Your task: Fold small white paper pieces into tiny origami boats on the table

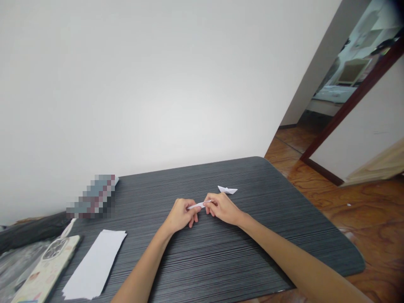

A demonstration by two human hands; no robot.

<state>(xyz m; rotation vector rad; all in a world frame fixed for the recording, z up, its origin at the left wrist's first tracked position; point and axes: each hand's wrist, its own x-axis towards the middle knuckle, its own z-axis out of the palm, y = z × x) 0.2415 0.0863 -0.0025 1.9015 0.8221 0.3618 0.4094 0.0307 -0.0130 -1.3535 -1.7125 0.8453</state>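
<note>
A small folded strip of white paper (199, 205) is pinched between both hands over the middle of the dark striped table (252, 244). My left hand (181, 215) grips its left end with curled fingers. My right hand (221, 208) pinches its right end. Both hands rest low, near the tabletop. A small folded white paper boat (227, 190) lies on the table just beyond my right hand, apart from it.
A stack of white paper sheets (94, 265) lies at the front left. Next to it, a phone in a patterned case (47, 269) rests face down. A blurred-out object (94, 195) sits at the back left. A white wall is behind; wooden floor and a doorway lie right.
</note>
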